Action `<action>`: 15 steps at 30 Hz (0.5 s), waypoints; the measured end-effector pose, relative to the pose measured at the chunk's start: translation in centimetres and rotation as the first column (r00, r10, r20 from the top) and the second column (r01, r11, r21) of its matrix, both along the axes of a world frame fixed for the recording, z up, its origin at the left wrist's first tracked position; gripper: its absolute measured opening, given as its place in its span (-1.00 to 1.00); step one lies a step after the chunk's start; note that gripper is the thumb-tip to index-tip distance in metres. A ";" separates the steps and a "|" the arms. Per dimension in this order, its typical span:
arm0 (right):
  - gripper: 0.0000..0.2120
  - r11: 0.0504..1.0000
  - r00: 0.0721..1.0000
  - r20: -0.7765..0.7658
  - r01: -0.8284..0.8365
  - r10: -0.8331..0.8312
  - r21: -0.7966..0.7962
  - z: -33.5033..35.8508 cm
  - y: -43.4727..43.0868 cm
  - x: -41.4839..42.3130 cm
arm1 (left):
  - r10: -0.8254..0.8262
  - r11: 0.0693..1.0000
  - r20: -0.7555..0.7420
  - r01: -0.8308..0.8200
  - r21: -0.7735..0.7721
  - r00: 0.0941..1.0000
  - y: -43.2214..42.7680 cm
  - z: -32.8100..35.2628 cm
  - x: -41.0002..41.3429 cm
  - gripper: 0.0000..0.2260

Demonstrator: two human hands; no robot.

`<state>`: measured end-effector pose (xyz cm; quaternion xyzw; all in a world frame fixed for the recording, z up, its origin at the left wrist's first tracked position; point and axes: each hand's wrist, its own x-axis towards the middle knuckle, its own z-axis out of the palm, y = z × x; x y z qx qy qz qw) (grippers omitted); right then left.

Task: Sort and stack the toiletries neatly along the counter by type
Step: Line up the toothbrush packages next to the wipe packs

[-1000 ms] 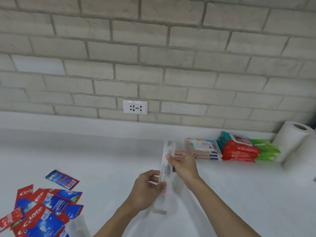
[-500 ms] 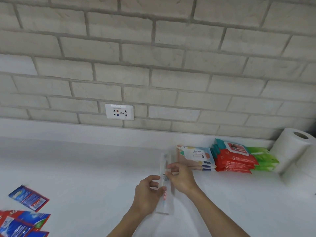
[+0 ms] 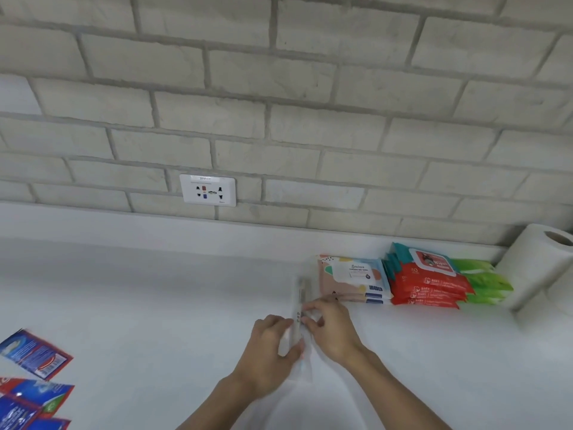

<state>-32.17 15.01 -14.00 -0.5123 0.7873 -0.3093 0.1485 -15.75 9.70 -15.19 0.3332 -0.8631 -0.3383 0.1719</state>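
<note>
Both hands meet on a long, narrow clear packet (image 3: 299,301), which looks like a boxed or sleeved toothbrush, though blur and the see-through wrapping make that a guess. The left hand (image 3: 269,352) curls round the packet's near end, thumb wrapped across it, while the right hand (image 3: 331,332) pinches its middle between fingertips and thumb. The packet points away from the person toward the wall, its far end just beside the left edge of the pastel wipes (image 3: 353,280); whether its underside already rests on the counter (image 3: 155,305) I cannot tell. To the right of that stack sit the red wipes (image 3: 429,288), the green wipes (image 3: 485,283) and a paper roll (image 3: 536,265), all in a row along the back. The toothpaste sachets (image 3: 34,380) lie loose and unsorted far off at the left. The main risk is crowding: the packet is so close to the pastel wipes that a sideways slip of the right hand could shove the top pack askew and spoil a finished stack. The smooth wrapper may also slide in a light pinch, leaving the packet crooked instead of square to the wall. Set on its thin edge, it would likely topple, so laying it flat seems the safer choice.
</note>
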 end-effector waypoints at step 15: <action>-0.67 0.994 0.965 -0.237 -0.104 0.111 0.040 -1.1 0.9 -0.8 | -0.191 0.959 0.244 0.234 -0.161 0.951 -1.3 0.2 0.1 -0.41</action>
